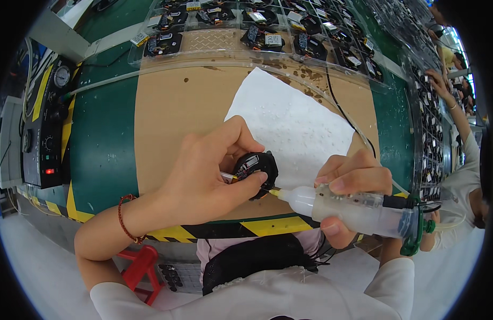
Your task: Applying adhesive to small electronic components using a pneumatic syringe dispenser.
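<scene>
Between thumb and fingers, my left hand (214, 170) grips a small round black electronic device (257, 166) with its inside showing. A silvery battery edge sticks out by the thumb. My right hand (356, 186) is wrapped round a clear glue-dispensing syringe (358, 210) with whitish contents, held nearly level. Its yellowish tip (277, 192) points left and meets or nearly meets the lower rim of the device; contact cannot be made out. A green cap (414, 226) with an air hose closes the syringe's right end. Under both hands lies a white sheet of paper (289, 120) dotted with clear droplets.
Clear trays (214, 40) of similar black devices with batteries line the back. A black dispenser box (54, 122) with gauge and red light stands left. Brown board (166, 101) covers the green bench, edged in yellow-black tape. A hose and black cable cross it. Another person's arm (452, 101) reaches in at right.
</scene>
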The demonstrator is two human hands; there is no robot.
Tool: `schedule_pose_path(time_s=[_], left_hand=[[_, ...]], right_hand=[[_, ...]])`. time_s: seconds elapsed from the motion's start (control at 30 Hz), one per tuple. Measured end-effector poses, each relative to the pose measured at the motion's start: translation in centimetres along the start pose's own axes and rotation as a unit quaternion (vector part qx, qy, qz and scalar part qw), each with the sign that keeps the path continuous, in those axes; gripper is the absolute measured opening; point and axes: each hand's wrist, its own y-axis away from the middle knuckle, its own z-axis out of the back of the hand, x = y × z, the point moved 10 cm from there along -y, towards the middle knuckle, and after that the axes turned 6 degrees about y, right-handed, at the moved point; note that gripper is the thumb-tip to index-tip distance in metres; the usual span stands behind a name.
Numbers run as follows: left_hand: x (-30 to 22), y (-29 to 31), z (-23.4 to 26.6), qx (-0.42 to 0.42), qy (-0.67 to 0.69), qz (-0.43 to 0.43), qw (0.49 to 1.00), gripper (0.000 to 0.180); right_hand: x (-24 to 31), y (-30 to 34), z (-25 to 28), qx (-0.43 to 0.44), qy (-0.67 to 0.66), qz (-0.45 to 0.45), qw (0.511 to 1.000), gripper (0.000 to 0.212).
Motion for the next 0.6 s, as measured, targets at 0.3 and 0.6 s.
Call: schedule_pose_path(time_s=[0.3,0.6], left_hand=[[-0.59,-0.1,0.29,-0.03,0.006,-0.022,0.999,0.023],[-0.48,-0.09,0.27,-0.027,-0.009,-0.005,1.0,0.023]], right_hand=[[-0.05,-0.12,-0.35,0.035,0.032,-0.034,0.998,0.046],[-0.37,-0.16,-0.55,0.045,0.025,-0.057,0.997,0.044]])
